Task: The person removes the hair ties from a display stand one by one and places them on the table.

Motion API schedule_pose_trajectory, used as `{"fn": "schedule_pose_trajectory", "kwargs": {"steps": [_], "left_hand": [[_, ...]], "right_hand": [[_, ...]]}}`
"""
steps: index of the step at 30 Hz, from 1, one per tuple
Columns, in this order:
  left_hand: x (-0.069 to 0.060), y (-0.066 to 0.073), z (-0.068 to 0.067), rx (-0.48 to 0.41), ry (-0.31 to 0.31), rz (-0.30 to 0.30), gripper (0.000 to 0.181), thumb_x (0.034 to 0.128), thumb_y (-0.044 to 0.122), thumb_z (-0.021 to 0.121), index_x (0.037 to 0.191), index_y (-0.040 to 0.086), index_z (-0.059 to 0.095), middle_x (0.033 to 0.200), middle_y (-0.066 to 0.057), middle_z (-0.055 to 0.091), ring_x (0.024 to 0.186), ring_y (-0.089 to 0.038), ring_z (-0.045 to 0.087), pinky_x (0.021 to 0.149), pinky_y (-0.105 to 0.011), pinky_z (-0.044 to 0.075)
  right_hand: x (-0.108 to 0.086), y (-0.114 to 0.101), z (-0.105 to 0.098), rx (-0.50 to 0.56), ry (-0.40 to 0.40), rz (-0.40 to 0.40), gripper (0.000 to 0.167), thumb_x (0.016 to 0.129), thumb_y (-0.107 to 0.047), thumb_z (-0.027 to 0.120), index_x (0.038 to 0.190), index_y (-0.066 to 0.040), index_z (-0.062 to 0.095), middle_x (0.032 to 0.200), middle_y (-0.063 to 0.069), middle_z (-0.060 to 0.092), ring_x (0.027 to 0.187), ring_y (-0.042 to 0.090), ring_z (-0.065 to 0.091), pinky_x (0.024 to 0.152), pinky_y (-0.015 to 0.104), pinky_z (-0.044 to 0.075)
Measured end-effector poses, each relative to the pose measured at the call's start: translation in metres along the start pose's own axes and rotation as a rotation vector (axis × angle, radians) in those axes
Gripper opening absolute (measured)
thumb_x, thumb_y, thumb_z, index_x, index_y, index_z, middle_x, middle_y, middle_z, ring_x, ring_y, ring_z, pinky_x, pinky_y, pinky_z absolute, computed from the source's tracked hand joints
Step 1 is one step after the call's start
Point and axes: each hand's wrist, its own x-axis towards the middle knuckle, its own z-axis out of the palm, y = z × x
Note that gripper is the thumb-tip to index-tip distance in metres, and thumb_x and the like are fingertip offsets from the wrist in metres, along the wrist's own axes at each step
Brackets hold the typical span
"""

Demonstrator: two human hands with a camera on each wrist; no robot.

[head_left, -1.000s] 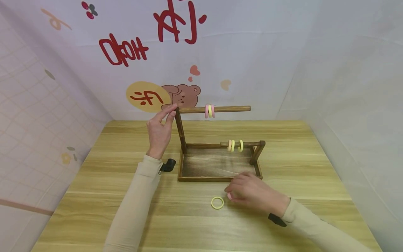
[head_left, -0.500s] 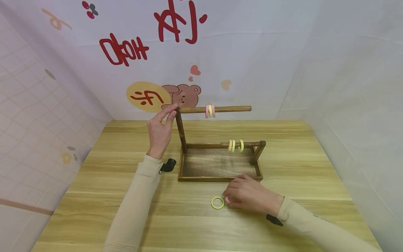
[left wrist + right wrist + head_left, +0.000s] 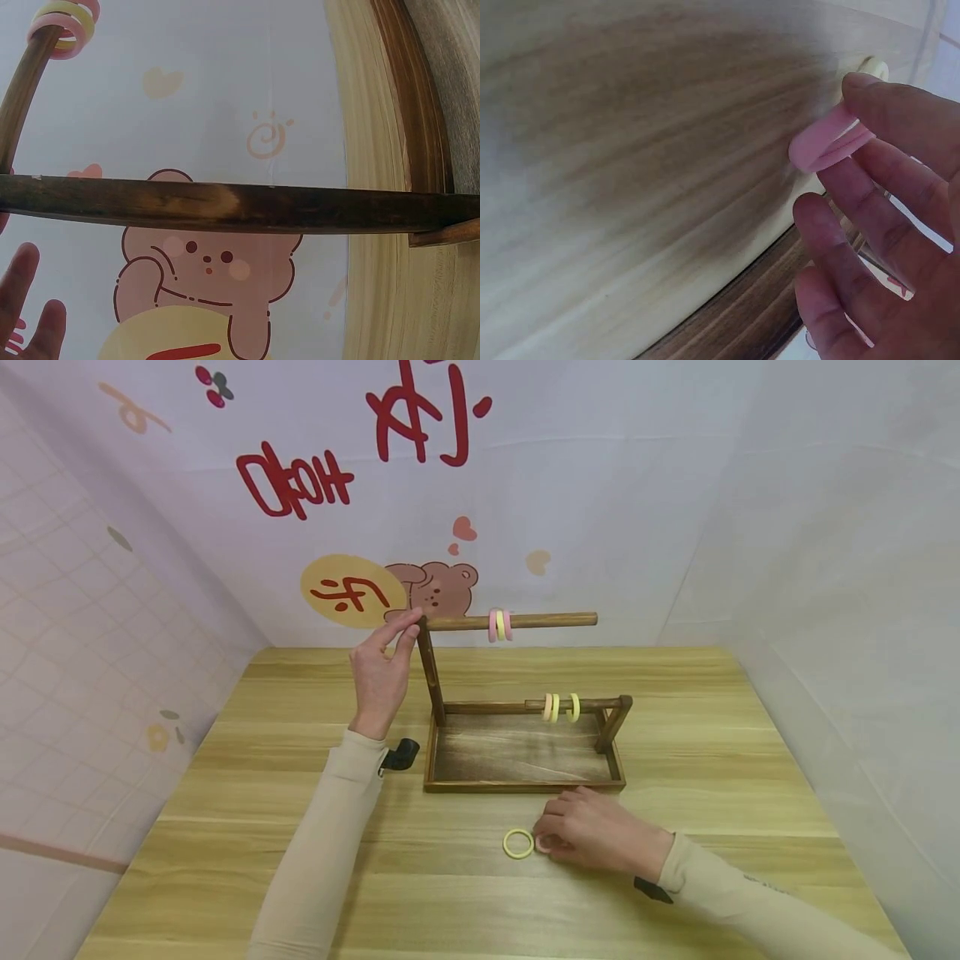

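Observation:
A dark brown wooden rack (image 3: 525, 787) with a tray base and two horizontal bars stands on the table. My left hand (image 3: 381, 681) holds the top corner of its tall post between thumb and fingertips; in the left wrist view some fingers (image 3: 46, 334) are off the wood. In front of the tray, my right hand (image 3: 600, 831) pinches a pink ring (image 3: 821, 142) between thumb and finger, low over the table and tilted. Just left of it a yellow ring (image 3: 507, 843) lies flat. My right fingers partly hide the pink ring in the head view.
Pink and yellow rings (image 3: 500, 625) hang on the upper bar (image 3: 555, 620), whose right end is free. Several pale rings (image 3: 555, 707) hang on the lower bar (image 3: 487, 707). A printed cloth (image 3: 615, 493) hangs behind the table (image 3: 420, 893).
My right hand has come slightly nearer and down with the pink ring, beside the yellow one. The left hand and the rack have stayed in place.

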Motion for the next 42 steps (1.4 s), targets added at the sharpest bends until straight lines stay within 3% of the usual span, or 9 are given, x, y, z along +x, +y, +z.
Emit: {"fn": "schedule_pose_trajectory", "kwargs": {"steps": [6, 13, 21, 33, 38, 42], "left_hand": [[0.0, 0.0, 0.0, -0.007, 0.003, 0.009, 0.026, 0.1006, 0.019, 0.07, 0.123, 0.008, 0.077, 0.121, -0.008, 0.075, 0.121, -0.023, 0.068, 0.107, -0.039, 0.049], [0.0, 0.0, 0.001, -0.005, 0.005, 0.01, 0.026, 0.1009, 0.019, 0.069, 0.123, 0.008, 0.077, 0.121, -0.008, 0.075, 0.121, -0.023, 0.067, 0.107, -0.039, 0.05], [0.0, 0.0, 0.001, -0.029, 0.014, 0.02, 0.027, 0.1004, 0.016, 0.07, 0.122, 0.002, 0.076, 0.12, -0.01, 0.075, 0.121, -0.025, 0.068, 0.106, -0.043, 0.05], [0.0, 0.001, 0.001, -0.011, 0.006, 0.001, 0.027, 0.1007, 0.018, 0.07, 0.123, 0.004, 0.076, 0.121, -0.007, 0.075, 0.121, -0.022, 0.067, 0.107, -0.04, 0.049], [0.0, 0.0, 0.0, 0.001, 0.003, -0.008, 0.027, 0.1003, 0.019, 0.07, 0.124, 0.008, 0.077, 0.121, -0.005, 0.075, 0.122, -0.02, 0.067, 0.098, -0.034, 0.051], [-0.001, -0.001, 0.001, -0.002, 0.005, -0.007, 0.026, 0.1002, 0.019, 0.071, 0.124, 0.01, 0.077, 0.121, -0.005, 0.075, 0.122, -0.019, 0.066, 0.096, -0.036, 0.051]], "right_hand": [[-0.003, 0.0, 0.002, 0.039, -0.038, 0.023, 0.025, 0.086, -0.03, 0.086, 0.108, -0.022, 0.077, 0.102, -0.011, 0.07, 0.094, 0.006, 0.065, 0.081, 0.032, 0.055], [-0.005, 0.001, 0.004, 0.062, -0.056, 0.044, 0.028, 0.085, -0.029, 0.087, 0.11, -0.021, 0.077, 0.105, -0.01, 0.069, 0.097, 0.007, 0.065, 0.085, 0.032, 0.055], [-0.006, 0.002, 0.008, 0.148, -0.009, 0.039, 0.03, 0.083, -0.021, 0.089, 0.109, -0.018, 0.076, 0.11, -0.007, 0.068, 0.1, 0.008, 0.066, 0.09, 0.03, 0.056], [-0.011, 0.002, 0.012, 0.219, 0.019, 0.033, 0.039, 0.079, -0.012, 0.089, 0.115, -0.012, 0.073, 0.118, -0.002, 0.065, 0.106, 0.01, 0.065, 0.093, 0.026, 0.055], [-0.013, 0.003, 0.011, 0.231, 0.031, 0.025, 0.041, 0.079, -0.014, 0.089, 0.117, -0.011, 0.073, 0.119, -0.002, 0.065, 0.106, 0.01, 0.065, 0.091, 0.024, 0.055], [-0.013, 0.004, 0.008, 0.213, 0.073, 0.014, 0.039, 0.079, -0.016, 0.088, 0.115, -0.012, 0.074, 0.116, -0.004, 0.067, 0.104, 0.008, 0.066, 0.091, 0.025, 0.056]]}}
